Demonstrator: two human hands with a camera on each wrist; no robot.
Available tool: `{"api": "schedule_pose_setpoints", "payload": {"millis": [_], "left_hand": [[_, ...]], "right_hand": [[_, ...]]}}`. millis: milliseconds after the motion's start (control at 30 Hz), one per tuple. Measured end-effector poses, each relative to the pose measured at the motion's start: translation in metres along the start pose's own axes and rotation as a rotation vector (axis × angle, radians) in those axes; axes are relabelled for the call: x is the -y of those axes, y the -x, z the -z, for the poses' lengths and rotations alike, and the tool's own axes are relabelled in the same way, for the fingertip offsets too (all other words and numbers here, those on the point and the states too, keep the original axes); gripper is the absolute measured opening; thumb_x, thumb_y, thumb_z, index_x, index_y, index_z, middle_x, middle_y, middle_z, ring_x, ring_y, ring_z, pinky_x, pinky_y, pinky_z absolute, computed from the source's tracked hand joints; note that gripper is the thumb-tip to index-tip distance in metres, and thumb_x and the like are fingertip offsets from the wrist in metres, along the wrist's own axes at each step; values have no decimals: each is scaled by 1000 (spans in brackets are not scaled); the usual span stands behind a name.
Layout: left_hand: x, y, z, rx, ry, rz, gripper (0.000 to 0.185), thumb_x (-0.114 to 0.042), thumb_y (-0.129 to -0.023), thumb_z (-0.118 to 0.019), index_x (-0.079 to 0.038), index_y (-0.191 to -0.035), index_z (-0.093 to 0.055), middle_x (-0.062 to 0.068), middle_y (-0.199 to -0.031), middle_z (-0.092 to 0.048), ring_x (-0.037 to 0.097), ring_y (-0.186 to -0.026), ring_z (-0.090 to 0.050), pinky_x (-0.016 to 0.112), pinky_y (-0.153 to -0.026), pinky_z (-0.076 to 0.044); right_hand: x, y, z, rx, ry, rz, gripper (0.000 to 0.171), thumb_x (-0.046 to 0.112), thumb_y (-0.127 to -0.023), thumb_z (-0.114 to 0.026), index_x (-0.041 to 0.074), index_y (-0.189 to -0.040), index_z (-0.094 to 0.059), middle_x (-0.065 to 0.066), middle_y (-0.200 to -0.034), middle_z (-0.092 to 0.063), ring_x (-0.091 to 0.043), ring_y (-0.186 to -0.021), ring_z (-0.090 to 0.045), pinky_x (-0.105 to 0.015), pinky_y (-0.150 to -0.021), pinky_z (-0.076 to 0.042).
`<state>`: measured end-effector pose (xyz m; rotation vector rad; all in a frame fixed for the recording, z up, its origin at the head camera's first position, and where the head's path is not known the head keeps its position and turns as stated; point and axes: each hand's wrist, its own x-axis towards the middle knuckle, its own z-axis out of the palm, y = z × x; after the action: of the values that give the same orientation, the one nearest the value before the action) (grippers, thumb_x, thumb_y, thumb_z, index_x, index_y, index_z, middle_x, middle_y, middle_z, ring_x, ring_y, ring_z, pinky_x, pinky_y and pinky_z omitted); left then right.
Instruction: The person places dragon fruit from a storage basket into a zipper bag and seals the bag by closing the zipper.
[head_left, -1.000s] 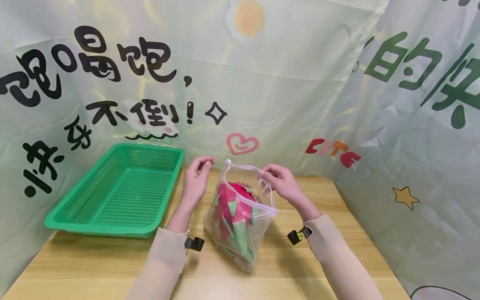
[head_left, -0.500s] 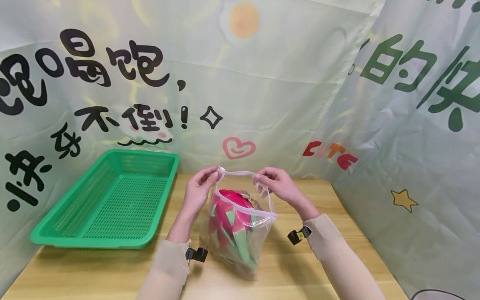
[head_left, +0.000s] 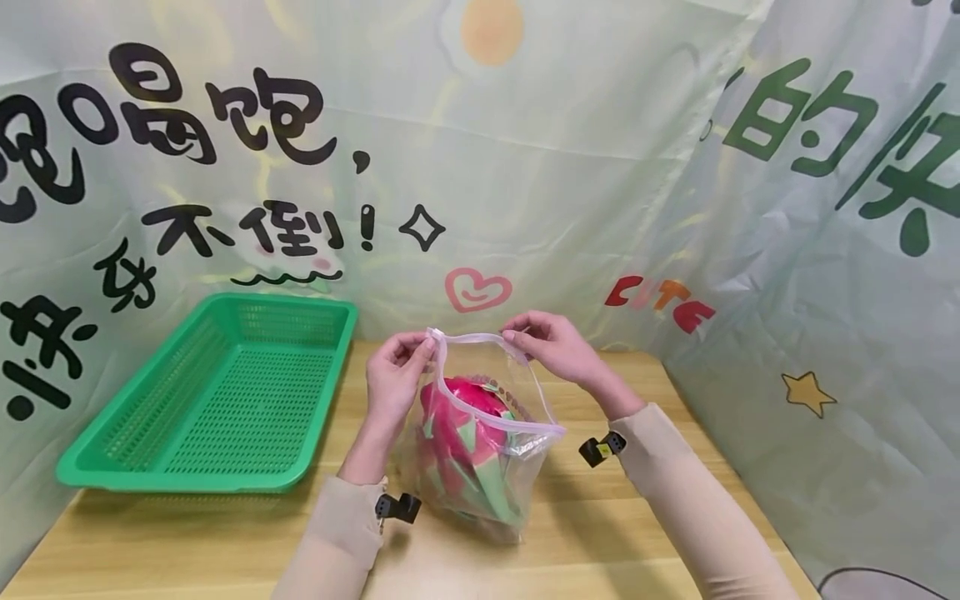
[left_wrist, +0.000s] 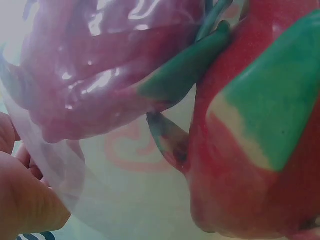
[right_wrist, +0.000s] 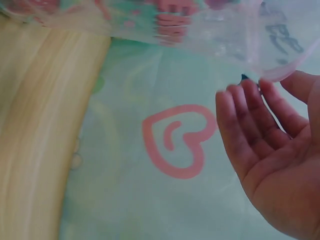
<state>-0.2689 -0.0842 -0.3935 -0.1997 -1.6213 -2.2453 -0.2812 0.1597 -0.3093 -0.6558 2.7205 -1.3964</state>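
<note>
A clear plastic zip bag (head_left: 538,454) with a lilac rim stands upright on the table, its mouth open. Pink-red dragon fruit (head_left: 472,442) with green tips sits inside; the left wrist view shows two of them through the film. My left hand (head_left: 393,379) pinches the left corner of the rim between thumb and fingers, by the zip end. At the back right of the rim, my right hand (head_left: 557,350) pinches the edge. In the right wrist view, thumb and forefinger of the right hand (right_wrist: 280,155) meet the rim, the other fingers loosely bent.
A green slotted plastic basket (head_left: 187,482) stands to the left on the wooden table (head_left: 630,533). Printed cloth (head_left: 570,192) hangs behind and at both sides, close to the table's back edge.
My left hand, apart from the bag a second ago, has come to the rim's left corner and taken hold of it. The right hand has shifted slightly up and back with the rim.
</note>
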Motion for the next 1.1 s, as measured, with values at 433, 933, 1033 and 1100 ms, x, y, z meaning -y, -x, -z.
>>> {"api": "schedule_pose_setpoints", "payload": {"millis": [433,933,1033,1100], "left_hand": [[-3,0,1,-23,-27,25,21,-6,-92,-79,7,-108,-73,2,-89,-72,12,-75,-66,22,-67,-60],[-6,4,-4,-33,-41,-23,19,-4,-90,-80,8,-104,-75,-2,-82,-72,9,-71,-65,21,-65,-59],[-6,4,-4,-36,-51,-31,19,-4,-90,-80,8,-104,-75,-1,-82,-72,9,-71,-65,21,-66,-59],[-5,4,-3,-35,-57,-28,19,-5,-91,-80,7,-105,-75,0,-83,-72,10,-72,-65,21,-67,-59]], "right_hand": [[42,-24,-5,64,185,86,27,21,-99,-72,8,-123,-73,-5,-116,-73,-22,-108,-68,-42,-99,-57],[48,-40,-42,139,130,70,21,22,-97,-76,6,-110,-74,-4,-99,-75,-20,-90,-71,-32,-84,-58],[48,-40,-45,122,132,68,19,20,-96,-76,5,-107,-75,-4,-97,-75,-20,-89,-71,-30,-83,-59],[48,-40,-47,110,135,65,17,19,-96,-76,5,-106,-75,-4,-96,-75,-22,-88,-72,-30,-82,-59]]}}
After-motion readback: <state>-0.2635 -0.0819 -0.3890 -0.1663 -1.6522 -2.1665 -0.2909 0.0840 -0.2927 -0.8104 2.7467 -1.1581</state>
